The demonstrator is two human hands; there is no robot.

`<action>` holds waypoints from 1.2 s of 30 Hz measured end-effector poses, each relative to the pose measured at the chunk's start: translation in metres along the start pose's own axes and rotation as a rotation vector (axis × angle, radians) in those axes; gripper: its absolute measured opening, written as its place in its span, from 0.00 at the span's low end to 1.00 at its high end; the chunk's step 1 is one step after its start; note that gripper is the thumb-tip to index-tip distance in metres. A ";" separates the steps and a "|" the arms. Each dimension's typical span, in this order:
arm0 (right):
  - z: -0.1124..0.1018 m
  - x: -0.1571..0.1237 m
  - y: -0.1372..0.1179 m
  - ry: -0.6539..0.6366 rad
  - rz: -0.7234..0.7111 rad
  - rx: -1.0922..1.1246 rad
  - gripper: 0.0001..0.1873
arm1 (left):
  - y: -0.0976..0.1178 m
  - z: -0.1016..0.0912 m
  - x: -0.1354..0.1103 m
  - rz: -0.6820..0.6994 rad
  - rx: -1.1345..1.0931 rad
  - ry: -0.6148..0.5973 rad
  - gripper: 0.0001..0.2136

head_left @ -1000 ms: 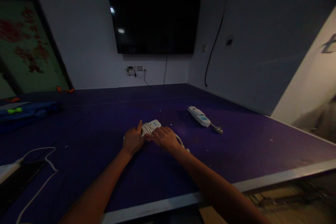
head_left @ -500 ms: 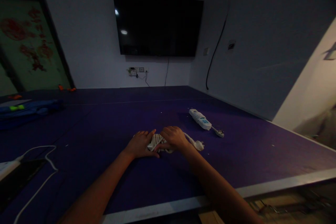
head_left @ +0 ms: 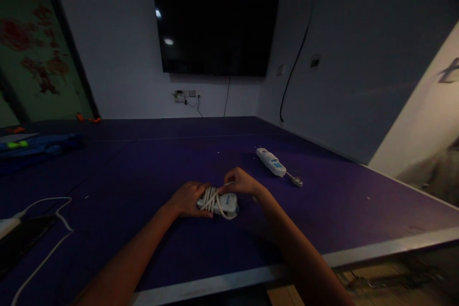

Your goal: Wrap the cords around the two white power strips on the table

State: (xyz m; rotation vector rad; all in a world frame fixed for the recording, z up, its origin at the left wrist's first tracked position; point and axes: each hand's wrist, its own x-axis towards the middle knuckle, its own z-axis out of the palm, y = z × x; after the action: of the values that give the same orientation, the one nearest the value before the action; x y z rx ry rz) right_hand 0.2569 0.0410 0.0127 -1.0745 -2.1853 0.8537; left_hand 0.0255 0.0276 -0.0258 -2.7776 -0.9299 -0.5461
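Observation:
A white power strip [head_left: 228, 202] lies on the purple tabletop with its cord [head_left: 211, 199] wound around its left half. My left hand [head_left: 190, 198] is closed around the strip's left end, thumb along the near side. My right hand [head_left: 241, 182] pinches a length of the cord just above the strip's right part. A loose loop of cord hangs over the strip's near edge. The plug is not visible, being behind or under my right hand. Farther right lies a second power strip [head_left: 271, 161], its cord wrapped around it and its plug [head_left: 296, 181] sticking out.
At the left edge are a white cable [head_left: 59, 217], a dark flat object [head_left: 27, 244] and folded blue cloth [head_left: 53, 145]. The table's pale front edge [head_left: 215, 283] runs below my forearms. A television [head_left: 217, 28] hangs on the far wall.
My right hand has lifted off the strip and shifted slightly right, drawing the cord up. More of the strip's right end now shows. The plug beside my right hand has gone from sight.

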 end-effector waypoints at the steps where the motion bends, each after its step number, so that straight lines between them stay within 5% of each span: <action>1: -0.001 0.000 0.001 0.001 -0.007 0.052 0.19 | -0.001 0.001 -0.001 -0.009 -0.006 0.001 0.41; 9: 0.007 0.003 -0.002 0.083 -0.088 0.154 0.11 | 0.008 -0.001 0.003 -0.019 0.031 -0.016 0.65; 16: 0.019 0.009 0.003 0.262 -0.166 0.009 0.09 | 0.012 -0.002 0.005 0.031 0.038 0.021 0.65; 22: 0.027 0.015 0.016 0.283 -0.172 0.089 0.07 | 0.019 0.001 0.008 0.118 0.042 0.059 0.61; 36: 0.035 0.018 0.003 0.285 -0.107 0.383 0.13 | 0.028 -0.010 0.006 0.013 -0.047 0.425 0.63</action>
State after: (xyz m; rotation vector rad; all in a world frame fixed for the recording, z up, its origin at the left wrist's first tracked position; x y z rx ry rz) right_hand 0.2239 0.0471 -0.0083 -0.8243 -1.7390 0.9570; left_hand 0.0441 0.0059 -0.0152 -2.5463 -0.8062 -1.1106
